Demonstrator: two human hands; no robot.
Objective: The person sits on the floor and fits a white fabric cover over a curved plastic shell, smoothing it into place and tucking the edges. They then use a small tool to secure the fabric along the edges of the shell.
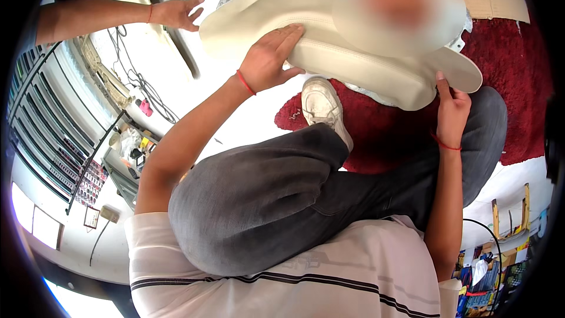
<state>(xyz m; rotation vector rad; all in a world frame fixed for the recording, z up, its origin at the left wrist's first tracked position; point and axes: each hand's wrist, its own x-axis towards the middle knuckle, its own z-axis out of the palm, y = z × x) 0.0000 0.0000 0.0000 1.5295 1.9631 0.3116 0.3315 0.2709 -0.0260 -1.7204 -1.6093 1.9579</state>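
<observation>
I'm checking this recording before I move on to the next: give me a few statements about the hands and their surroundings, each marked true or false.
1. The left hand rests on the cream cover. True.
2. The right hand is empty. False: it pinches the cover's edge.
3. A co-worker's hand is near the cover's left end. True.
4. The rug is blue. False: it is dark red.
5. The visible shoe is off-white. True.
</observation>
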